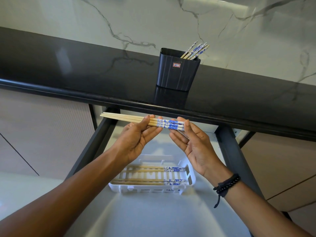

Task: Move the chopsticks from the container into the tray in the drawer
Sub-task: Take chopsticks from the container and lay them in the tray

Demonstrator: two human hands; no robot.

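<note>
Both hands meet at the centre of the view, above the open drawer [227, 146]. The left hand [136, 135] and the right hand [193, 142] share a small bundle of chopsticks [133, 119], held level and crosswise. The left grip is closed on the bare wooden stretch of the bundle, thumb on top and fingers beneath. The right grip is closed on the blue-and-white patterned ends, pinched between thumb and fingertips. The plain tips of the bundle point toward 9 o'clock and stick out past the left hand. A dark beaded bracelet [227, 184] sits on the right wrist.

At 12 o'clock from the hands, a dark ribbed container [177, 72] stands upright on the black surface [68, 74], with a small red-edged label [176, 65] on its front. More chopsticks [196, 50] lean inside it, their patterned ends poking out of the top toward 1 o'clock.

At 6 o'clock from the hands, a white slotted tray [192, 177] rests on the pale floor of the drawer. Inside the tray lie two groups of chopsticks [147, 169], one along the far side and one along the near side, all flat, parallel to each other, with patterned ends toward 3 o'clock. The held bundle hangs above the tray, well apart from it and closer to the edge of the surface.
</note>
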